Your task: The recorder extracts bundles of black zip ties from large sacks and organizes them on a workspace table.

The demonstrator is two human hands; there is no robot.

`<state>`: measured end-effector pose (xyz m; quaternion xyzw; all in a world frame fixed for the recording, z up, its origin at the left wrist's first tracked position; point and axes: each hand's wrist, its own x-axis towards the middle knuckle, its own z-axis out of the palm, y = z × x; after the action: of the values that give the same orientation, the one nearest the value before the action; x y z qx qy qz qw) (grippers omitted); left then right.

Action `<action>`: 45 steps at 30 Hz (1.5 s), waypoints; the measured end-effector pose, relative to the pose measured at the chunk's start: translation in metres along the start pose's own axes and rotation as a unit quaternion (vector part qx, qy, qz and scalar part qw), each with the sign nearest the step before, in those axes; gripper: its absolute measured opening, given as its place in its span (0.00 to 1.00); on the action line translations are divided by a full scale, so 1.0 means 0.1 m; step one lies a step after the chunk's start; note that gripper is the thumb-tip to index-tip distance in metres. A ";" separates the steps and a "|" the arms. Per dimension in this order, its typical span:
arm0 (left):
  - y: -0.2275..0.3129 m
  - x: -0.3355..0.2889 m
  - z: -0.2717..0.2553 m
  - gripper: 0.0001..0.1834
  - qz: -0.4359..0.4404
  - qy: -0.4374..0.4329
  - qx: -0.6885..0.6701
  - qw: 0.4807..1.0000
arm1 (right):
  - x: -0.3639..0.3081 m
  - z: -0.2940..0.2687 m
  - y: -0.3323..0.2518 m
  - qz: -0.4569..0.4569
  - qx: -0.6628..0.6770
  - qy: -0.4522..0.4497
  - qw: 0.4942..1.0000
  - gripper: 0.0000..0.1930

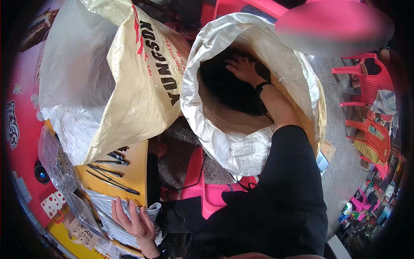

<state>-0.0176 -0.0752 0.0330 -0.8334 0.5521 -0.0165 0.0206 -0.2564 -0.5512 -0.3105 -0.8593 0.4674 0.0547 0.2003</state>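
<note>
My right hand [245, 70] reaches deep into a large woven sack [196, 101] with a rolled white rim. Its fingers are spread over a dark mass [217, 80] inside, too dark to make out, and seem to hold nothing. Lower left, my left hand [137, 225] lies with fingers apart on a grey striped cloth or bag [98, 206], beside a yellow-orange board [139, 166]. Several thin black strips [113, 182] lie on that board, in small groups. A second big sack [146, 86], cream with printing and a pale inside, gapes open to the left.
Beneath the sacks is a pink plastic chair [213, 196]. More pink and orange chairs [371, 82] stand at the right on a grey floor [325, 82]. A clear plastic bag [58, 159] lies left of the board, by a red surface [26, 142].
</note>
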 end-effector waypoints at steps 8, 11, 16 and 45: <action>-0.03 -0.02 0.04 0.17 0.005 0.009 -0.021 1.000 | -0.22 0.07 -0.21 -0.025 -0.012 0.083 0.996 0.23; 0.01 0.00 -0.06 0.17 0.003 0.035 -0.007 0.999 | -0.29 0.11 -0.25 -0.039 -0.037 0.119 0.991 0.22; 0.25 0.15 -0.30 0.17 0.073 0.083 -0.020 0.994 | -0.29 0.12 -0.27 -0.035 -0.045 0.120 0.991 0.22; 1.37 1.03 -0.22 0.20 0.179 -0.012 -0.207 0.962 | -0.35 0.14 -0.29 -0.033 -0.049 0.126 0.990 0.21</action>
<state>-0.1042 -0.2239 0.0478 -0.7069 0.6835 0.1126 -0.1433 -0.2503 -0.5039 -0.3048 -0.8834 0.4566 -0.0374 0.0992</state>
